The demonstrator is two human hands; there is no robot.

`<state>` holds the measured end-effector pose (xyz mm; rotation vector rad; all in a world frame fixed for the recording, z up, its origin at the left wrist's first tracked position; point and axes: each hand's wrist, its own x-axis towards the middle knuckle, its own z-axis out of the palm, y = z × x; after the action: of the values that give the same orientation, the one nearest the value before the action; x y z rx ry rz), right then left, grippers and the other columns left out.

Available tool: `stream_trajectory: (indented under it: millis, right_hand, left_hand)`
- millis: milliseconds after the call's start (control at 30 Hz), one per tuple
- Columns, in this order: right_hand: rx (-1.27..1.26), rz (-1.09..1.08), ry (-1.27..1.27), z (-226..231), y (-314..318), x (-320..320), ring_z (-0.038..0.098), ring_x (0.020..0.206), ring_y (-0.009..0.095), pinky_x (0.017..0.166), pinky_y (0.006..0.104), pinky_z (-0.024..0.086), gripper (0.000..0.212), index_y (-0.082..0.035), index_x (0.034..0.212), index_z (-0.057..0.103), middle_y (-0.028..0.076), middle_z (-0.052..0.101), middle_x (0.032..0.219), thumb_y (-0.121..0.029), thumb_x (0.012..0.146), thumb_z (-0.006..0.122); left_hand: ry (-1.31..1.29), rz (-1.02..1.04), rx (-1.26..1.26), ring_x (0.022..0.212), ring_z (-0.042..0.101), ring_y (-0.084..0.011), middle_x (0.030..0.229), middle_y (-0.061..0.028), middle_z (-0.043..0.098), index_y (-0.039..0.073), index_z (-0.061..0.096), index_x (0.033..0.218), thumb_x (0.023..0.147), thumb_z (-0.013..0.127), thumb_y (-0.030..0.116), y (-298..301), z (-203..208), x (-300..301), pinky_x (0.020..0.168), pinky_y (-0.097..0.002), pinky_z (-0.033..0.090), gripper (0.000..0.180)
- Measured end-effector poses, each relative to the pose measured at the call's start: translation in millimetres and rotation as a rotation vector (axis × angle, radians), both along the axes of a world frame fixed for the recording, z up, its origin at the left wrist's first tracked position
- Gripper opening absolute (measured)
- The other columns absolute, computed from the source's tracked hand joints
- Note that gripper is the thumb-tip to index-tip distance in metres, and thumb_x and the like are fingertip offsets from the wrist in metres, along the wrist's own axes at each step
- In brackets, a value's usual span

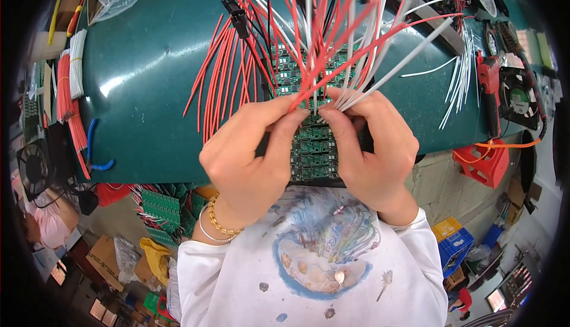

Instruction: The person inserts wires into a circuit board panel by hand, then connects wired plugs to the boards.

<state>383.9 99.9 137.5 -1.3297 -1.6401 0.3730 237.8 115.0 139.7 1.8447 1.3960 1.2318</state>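
A panel of green circuit boards (313,149) lies at the table's near edge, in front of my body. Over it my left hand (252,143) pinches the ends of red wires (356,51) between thumb and forefinger. Close beside it, my right hand (377,143) has thumb and fingers closed on white wires (415,53), which fan out toward the upper right. The fingertips almost meet above the boards and hide the wire ends. Black connectors (238,21) on leads and loose red wires (214,72) lie beyond my left hand.
At the left are red wires (63,89), white wires (77,66) and a blue-handled tool (92,149). A metal bar (436,27), white wires (460,86), a red pistol-shaped tool (489,89) and a fan (518,98) occupy the right. More green boards (161,207) sit below the table's left edge.
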Motion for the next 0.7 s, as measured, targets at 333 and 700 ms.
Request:
stream_trajectory:
  millis: [333, 700]
  right_hand:
    - [-0.062, -0.169, 0.226, -1.8, -18.5, 33.0, 0.064, 0.070, 0.024, 0.063, 0.0294, 0.050, 0.013, 0.005, 0.084, 0.066, 0.014, 0.067, 0.080, 0.009, 0.073, 0.072]
    - [0.105, -0.155, 0.012, -9.2, -12.9, 29.5, 0.064, 0.067, 0.026, 0.059, 0.0314, 0.050, 0.017, 0.005, 0.083, 0.063, 0.013, 0.066, 0.079, 0.010, 0.070, 0.073]
  left_hand:
    - [-0.322, -0.073, -0.357, 0.065, 0.064, -0.0119, 0.076, -0.0072, 0.067, -0.003, 0.068, 0.088, 0.074, 0.073, -0.007, -11.8, 20.4, 8.9, 0.057, -0.0225, 0.051, 0.015]
    - [-0.092, -0.140, -0.090, 0.058, 0.064, -0.0157, 0.072, -0.0088, 0.065, -0.001, 0.065, 0.083, 0.075, 0.073, -0.003, 1.0, 3.4, 28.9, 0.051, -0.0244, 0.050, 0.012]
